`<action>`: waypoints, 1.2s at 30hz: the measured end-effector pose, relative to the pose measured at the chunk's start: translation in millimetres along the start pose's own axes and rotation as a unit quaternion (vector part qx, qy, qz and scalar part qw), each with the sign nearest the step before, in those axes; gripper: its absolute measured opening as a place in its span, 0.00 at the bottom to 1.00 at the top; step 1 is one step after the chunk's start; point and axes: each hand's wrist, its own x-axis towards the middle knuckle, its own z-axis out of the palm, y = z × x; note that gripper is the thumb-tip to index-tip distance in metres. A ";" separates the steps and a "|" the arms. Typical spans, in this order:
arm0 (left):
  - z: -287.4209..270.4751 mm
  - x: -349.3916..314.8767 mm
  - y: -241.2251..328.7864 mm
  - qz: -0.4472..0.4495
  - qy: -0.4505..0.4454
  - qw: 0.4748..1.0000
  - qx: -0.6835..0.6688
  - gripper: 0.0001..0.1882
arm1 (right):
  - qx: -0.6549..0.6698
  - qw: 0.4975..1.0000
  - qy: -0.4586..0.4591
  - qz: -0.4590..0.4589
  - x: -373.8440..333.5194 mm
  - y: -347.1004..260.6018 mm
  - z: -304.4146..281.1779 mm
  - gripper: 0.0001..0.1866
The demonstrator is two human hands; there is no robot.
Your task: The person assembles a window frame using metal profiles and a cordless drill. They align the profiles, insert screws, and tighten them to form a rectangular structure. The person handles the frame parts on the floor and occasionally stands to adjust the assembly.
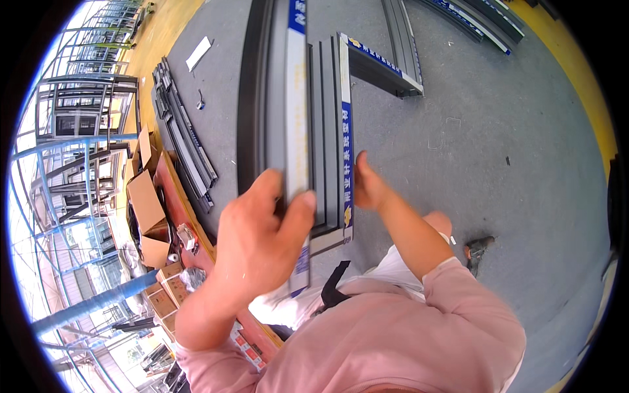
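Observation:
My left hand (259, 236) is closed round a long grey metal profile (298, 124) with white and blue film along its face. The fingers reach behind its edge and the thumb presses on the front. Right beside that profile stands a grey grooved metal frame (327, 137) with blue and white film strips; a crossbar (383, 69) runs to the right from its far end. My right hand (368, 187) is at the right side of this frame, thumb pointing up. Its other fingers are hidden behind the frame, so its grip does not show.
Several grey profiles (183, 141) lie on the floor at left, and more filmed profiles (475, 26) at far right. A red-topped bench (180, 196) with open cardboard boxes (147, 200) stands close on my left. A white sheet (198, 54) lies on the grey floor.

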 end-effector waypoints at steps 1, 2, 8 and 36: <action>1.3 0.6 1.3 -0.003 -0.021 1.000 0.011 0.18 | 0.008 0.999 0.024 -0.030 -11.8 10.7 11.1 0.46; 2.4 1.8 3.1 -0.003 -0.043 0.999 0.022 0.18 | -0.002 0.999 0.027 -0.028 -18.6 10.3 11.7 0.45; 42.3 0.8 15.0 0.070 -0.005 0.997 0.043 0.22 | -0.111 0.982 0.139 -0.066 -86.2 -20.8 16.4 0.35; 34.0 14.3 45.8 0.225 -0.114 0.962 0.104 0.25 | -0.238 0.906 0.191 -0.293 -62.4 -3.6 40.0 0.22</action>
